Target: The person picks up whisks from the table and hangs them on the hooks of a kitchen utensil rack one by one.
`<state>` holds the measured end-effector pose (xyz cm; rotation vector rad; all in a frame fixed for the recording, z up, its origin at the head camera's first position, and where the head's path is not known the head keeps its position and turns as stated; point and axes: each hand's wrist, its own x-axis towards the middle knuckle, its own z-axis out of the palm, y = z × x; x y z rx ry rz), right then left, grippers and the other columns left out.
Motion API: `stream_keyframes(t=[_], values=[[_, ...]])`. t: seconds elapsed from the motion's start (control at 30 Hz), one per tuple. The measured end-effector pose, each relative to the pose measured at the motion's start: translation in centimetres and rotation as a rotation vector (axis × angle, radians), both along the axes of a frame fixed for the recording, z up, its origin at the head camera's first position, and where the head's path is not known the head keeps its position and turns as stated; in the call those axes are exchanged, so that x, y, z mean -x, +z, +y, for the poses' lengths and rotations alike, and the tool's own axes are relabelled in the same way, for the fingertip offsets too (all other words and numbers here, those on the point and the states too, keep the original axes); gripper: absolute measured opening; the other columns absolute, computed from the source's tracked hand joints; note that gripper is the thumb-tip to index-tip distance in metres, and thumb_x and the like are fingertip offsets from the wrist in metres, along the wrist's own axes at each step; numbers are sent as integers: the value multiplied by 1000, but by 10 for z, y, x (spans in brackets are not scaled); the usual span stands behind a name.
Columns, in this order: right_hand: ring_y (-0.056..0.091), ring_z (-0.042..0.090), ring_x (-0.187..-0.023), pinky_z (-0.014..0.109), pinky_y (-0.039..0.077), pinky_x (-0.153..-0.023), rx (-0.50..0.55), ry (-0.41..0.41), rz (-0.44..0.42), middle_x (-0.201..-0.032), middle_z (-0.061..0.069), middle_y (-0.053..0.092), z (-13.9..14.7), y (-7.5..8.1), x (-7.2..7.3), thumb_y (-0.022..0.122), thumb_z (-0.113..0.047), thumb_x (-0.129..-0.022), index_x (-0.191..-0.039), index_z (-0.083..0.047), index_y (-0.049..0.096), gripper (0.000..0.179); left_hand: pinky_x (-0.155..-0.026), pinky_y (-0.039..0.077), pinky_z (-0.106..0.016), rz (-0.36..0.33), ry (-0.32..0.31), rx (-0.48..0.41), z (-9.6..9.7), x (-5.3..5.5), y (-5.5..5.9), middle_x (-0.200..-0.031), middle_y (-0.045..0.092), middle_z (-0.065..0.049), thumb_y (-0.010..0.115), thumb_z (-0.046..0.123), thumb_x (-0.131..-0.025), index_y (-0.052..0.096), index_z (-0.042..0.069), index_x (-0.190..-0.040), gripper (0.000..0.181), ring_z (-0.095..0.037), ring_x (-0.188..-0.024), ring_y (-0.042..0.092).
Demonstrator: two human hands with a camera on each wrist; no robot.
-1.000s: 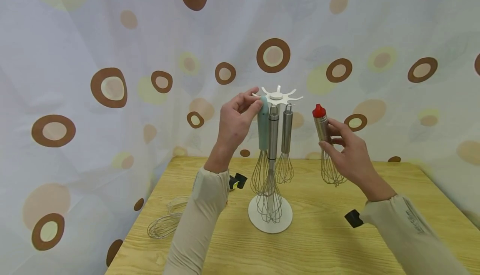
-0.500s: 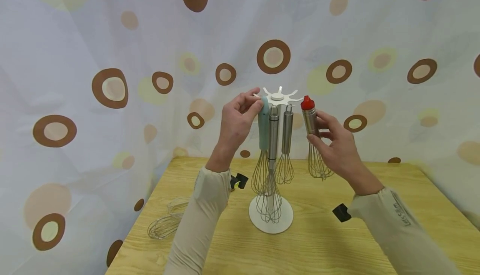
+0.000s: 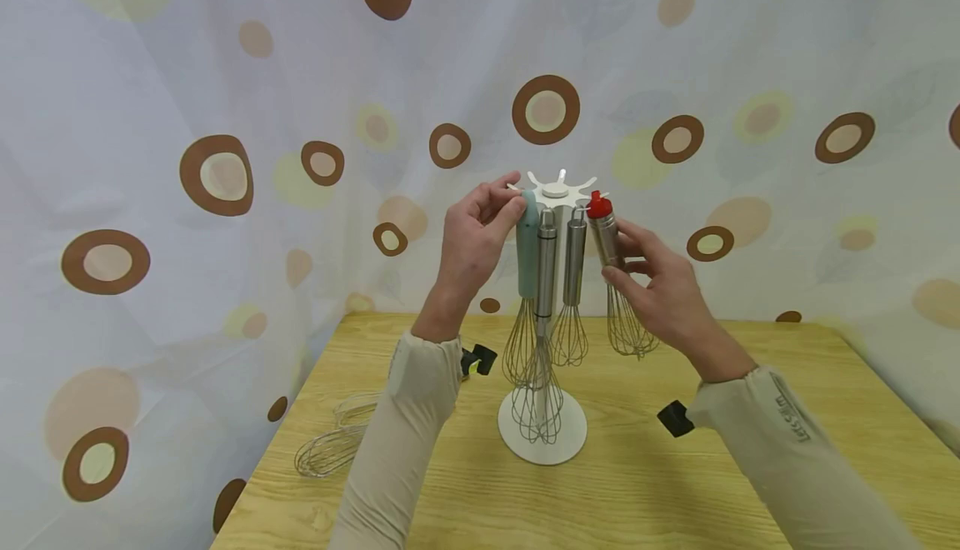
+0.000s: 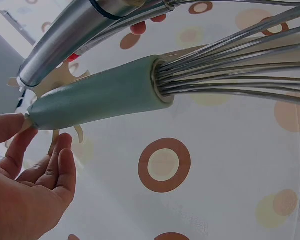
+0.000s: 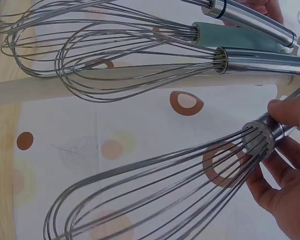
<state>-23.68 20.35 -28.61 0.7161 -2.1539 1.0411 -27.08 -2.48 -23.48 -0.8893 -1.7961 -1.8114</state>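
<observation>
A white rotary stand (image 3: pixel 555 191) with hooked arms holds several whisks in the middle of the head view. My left hand (image 3: pixel 480 229) pinches the top end of a teal-handled whisk (image 3: pixel 527 254) right at one arm's tip; the left wrist view shows thumb and fingers at that handle end (image 4: pixel 100 95). My right hand (image 3: pixel 663 283) grips a steel whisk with a red cap (image 3: pixel 602 233) by its handle, wires downward, the cap overlapping the stand's right arm tip. Between them hang two steel-handled whisks (image 3: pixel 546 271), the nearer one lower.
The stand's round white base (image 3: pixel 566 446) rests on a wood-grain table (image 3: pixel 615 483). Wire whisk heads (image 3: pixel 326 452) lie at the table's left, partly behind the left sleeve (image 3: pixel 405 442). A patterned curtain (image 3: pixel 285 50) hangs behind and at the sides.
My right hand has brought the red-capped whisk leftward and slightly up, from apart to right beside the stand's arms. The left hand has stayed at the teal handle's top.
</observation>
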Motion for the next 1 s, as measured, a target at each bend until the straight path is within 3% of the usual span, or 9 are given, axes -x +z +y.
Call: stream_keyframes(t=[0.07, 0.13, 0.57, 0.8, 1.0], values=[[61, 29, -99, 12, 43, -84, 4, 13, 5, -114, 20, 61, -1, -1, 1, 64, 7, -85, -142, -10, 42, 63, -92, 46, -27, 3, -1, 0, 0, 0, 0, -130, 56, -18, 58, 7, -94, 62, -6, -98, 14, -14, -112, 59], [62, 30, -96, 10, 43, -83, 14, 33, 6, -113, 21, 62, -3, -2, 2, 64, 8, -85, -142, -9, 42, 64, -92, 46, -27, 3, -1, -1, 0, 0, 0, -129, 56, -17, 58, 7, -94, 62, -5, -98, 14, -14, -112, 59], [65, 28, -92, 15, 46, -82, -5, 44, 27, -111, 18, 64, -3, -10, 2, 67, 6, -83, -145, -12, 39, 70, -94, 45, -28, -6, -25, 17, -1, 3, -2, -135, 52, -17, 56, 5, -95, 59, -8, -102, 16, -23, -116, 56], [64, 27, -91, 13, 46, -82, -20, 36, 67, -110, 17, 64, 1, -16, -2, 67, 9, -82, -141, -6, 43, 65, -95, 44, -27, 3, -20, 49, -8, 0, -10, -141, 47, -9, 54, 8, -96, 61, -3, -119, 26, -19, -118, 54], [62, 27, -94, 12, 45, -83, 5, 23, 69, -109, 16, 64, 5, -19, -6, 66, 11, -82, -135, -2, 49, 57, -97, 43, -32, 23, -24, 102, -27, -10, -25, -139, 48, -8, 53, 11, -97, 52, 3, -133, 37, -17, -121, 51]])
